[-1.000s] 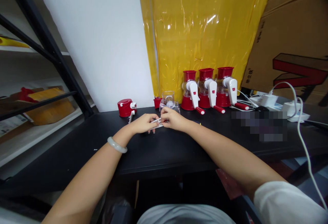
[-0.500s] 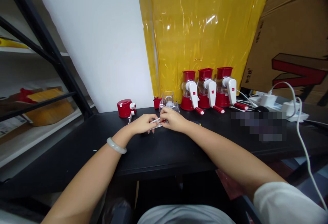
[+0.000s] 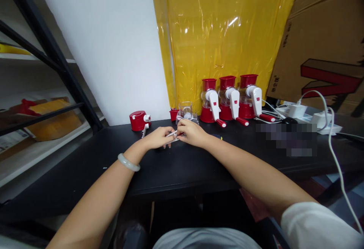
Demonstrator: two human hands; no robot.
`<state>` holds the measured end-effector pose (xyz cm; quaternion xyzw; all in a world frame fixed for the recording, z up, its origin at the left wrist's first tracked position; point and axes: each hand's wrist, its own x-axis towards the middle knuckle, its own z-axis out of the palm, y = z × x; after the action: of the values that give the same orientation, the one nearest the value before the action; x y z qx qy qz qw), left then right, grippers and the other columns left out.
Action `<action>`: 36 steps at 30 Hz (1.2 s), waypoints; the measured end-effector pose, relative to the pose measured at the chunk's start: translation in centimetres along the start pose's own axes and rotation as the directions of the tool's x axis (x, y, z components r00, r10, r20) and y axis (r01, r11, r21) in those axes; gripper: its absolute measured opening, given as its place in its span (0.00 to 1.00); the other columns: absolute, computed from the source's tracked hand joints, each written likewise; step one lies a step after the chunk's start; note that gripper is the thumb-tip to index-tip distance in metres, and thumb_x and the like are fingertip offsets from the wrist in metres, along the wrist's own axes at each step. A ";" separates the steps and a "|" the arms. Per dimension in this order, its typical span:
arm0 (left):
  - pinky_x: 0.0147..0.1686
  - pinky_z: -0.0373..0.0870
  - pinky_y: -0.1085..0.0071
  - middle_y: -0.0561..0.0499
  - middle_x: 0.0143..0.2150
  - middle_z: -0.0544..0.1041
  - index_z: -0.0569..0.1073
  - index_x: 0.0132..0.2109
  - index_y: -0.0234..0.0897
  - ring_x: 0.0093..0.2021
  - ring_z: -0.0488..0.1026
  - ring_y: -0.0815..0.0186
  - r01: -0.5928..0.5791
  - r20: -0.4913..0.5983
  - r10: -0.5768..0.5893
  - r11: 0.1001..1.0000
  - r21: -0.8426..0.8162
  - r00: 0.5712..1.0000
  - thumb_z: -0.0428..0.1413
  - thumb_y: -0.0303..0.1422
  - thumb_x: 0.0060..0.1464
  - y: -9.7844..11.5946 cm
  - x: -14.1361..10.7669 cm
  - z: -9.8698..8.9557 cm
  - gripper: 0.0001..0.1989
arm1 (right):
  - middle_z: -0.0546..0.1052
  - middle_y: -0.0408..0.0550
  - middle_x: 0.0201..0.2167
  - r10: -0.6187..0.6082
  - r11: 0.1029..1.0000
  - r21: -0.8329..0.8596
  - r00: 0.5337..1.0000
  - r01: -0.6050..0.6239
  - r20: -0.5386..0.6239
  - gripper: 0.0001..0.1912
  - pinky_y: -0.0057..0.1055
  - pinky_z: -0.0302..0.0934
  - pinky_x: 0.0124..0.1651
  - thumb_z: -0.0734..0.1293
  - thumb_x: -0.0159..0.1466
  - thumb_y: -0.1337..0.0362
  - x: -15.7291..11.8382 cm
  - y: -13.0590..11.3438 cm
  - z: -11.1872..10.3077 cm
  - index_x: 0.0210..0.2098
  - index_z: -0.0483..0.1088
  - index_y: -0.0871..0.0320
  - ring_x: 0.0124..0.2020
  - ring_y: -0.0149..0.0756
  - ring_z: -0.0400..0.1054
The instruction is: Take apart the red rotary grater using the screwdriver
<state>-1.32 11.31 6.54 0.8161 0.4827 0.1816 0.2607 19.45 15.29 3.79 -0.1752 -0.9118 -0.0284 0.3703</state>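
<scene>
My left hand (image 3: 158,137), with a pale bangle at the wrist, is closed on a small white part (image 3: 172,140) above the black table. The fingers of my right hand (image 3: 191,133) pinch at the right end of that same part, where a bit of red shows; its details are too small to make out. Just behind my right hand stands a clear plastic housing (image 3: 186,109). A red base (image 3: 138,120) with a white fitting sits to the left of my left hand, and a white crank piece (image 3: 145,130) lies against its front.
Three red and white hand-crank graters (image 3: 209,101) stand in a row at the back right. Further right are white chargers (image 3: 297,110) and cables on the black table (image 3: 176,169). A black metal rack (image 3: 48,44) rises at the left.
</scene>
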 end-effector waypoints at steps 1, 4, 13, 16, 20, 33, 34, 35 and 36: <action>0.22 0.67 0.74 0.52 0.26 0.77 0.68 0.40 0.36 0.20 0.73 0.69 0.002 0.001 -0.002 1.000 -0.002 1.000 0.52 0.46 0.59 0.0 0.0 0.0 0.16 | 0.69 0.49 0.37 -0.003 1.000 0.007 1.000 0.003 -0.005 0.01 0.33 0.60 0.43 0.70 0.60 0.68 0.0 0.0 0.0 0.33 0.73 0.59 0.40 0.37 0.63; 0.23 0.67 0.74 0.52 0.26 0.77 0.67 0.40 0.36 0.21 0.73 0.69 0.005 0.000 -0.005 1.000 0.002 1.000 0.52 0.45 0.59 0.0 0.0 0.0 0.15 | 0.68 0.49 0.37 -0.013 0.999 0.034 1.000 0.014 -0.014 0.03 0.34 0.60 0.45 0.70 0.59 0.69 0.0 0.1 0.1 0.34 0.73 0.58 0.41 0.37 0.63; 0.23 0.68 0.74 0.52 0.26 0.77 0.67 0.40 0.36 0.21 0.73 0.69 0.002 0.012 -0.002 1.000 0.009 1.000 0.52 0.43 0.58 -0.1 0.0 0.0 0.13 | 0.67 0.48 0.37 -0.015 0.997 0.079 1.000 0.014 0.004 0.03 0.34 0.60 0.46 0.70 0.59 0.71 0.0 0.1 0.3 0.33 0.74 0.58 0.42 0.37 0.63; 0.23 0.68 0.74 0.52 0.26 0.77 0.67 0.40 0.36 0.21 0.73 0.69 0.004 0.012 -0.004 1.000 0.011 1.000 0.53 0.40 0.57 0.0 0.0 0.1 0.11 | 0.67 0.48 0.38 -0.003 0.997 0.080 1.000 0.002 0.013 0.04 0.34 0.59 0.46 0.70 0.58 0.72 0.0 0.0 0.4 0.33 0.73 0.58 0.42 0.37 0.62; 0.23 0.68 0.74 0.52 0.27 0.77 0.67 0.40 0.36 0.21 0.73 0.69 0.017 0.014 -0.017 0.999 0.032 1.000 0.54 0.34 0.54 0.2 0.0 0.1 0.08 | 0.67 0.48 0.38 0.009 0.996 0.088 1.000 -0.010 0.017 0.04 0.34 0.60 0.46 0.69 0.58 0.72 0.0 -0.1 0.5 0.32 0.73 0.58 0.42 0.37 0.63; 0.23 0.68 0.73 0.52 0.26 0.77 0.67 0.40 0.36 0.21 0.73 0.68 0.017 0.029 -0.018 0.999 0.046 0.999 0.53 0.36 0.55 0.2 0.1 0.1 0.09 | 0.68 0.49 0.38 -0.003 0.996 0.088 1.000 0.001 0.031 0.04 0.35 0.60 0.47 0.70 0.59 0.72 0.0 0.0 0.6 0.33 0.73 0.58 0.43 0.38 0.62; 0.23 0.68 0.73 0.52 0.26 0.77 0.67 0.41 0.36 0.21 0.73 0.68 0.018 0.033 -0.020 0.999 0.045 0.999 0.53 0.36 0.55 0.1 0.1 0.0 0.09 | 0.68 0.49 0.38 -0.005 0.996 0.086 0.999 0.002 0.033 0.04 0.35 0.60 0.47 0.70 0.59 0.72 0.0 -0.1 0.6 0.33 0.73 0.58 0.43 0.38 0.62; 0.23 0.68 0.73 0.52 0.27 0.77 0.68 0.41 0.36 0.21 0.73 0.68 0.020 0.035 -0.021 0.999 0.044 0.999 0.53 0.36 0.55 0.1 0.1 0.0 0.09 | 0.68 0.49 0.38 -0.008 0.997 0.083 0.999 0.005 0.038 0.03 0.35 0.60 0.47 0.69 0.59 0.72 0.1 -0.1 0.6 0.32 0.73 0.58 0.43 0.38 0.62; 0.23 0.68 0.73 0.52 0.27 0.77 0.68 0.42 0.36 0.21 0.73 0.68 0.020 0.038 -0.022 0.999 0.044 0.999 0.53 0.36 0.55 0.0 0.1 0.0 0.09 | 0.68 0.49 0.38 -0.013 0.997 0.080 0.999 0.009 0.044 0.03 0.35 0.60 0.47 0.69 0.59 0.72 0.1 -0.2 0.6 0.32 0.73 0.58 0.43 0.39 0.62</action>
<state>-1.25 11.38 6.51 0.8198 0.4900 0.1524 0.2541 18.97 15.26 3.45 -0.1560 -0.9211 0.0097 0.3566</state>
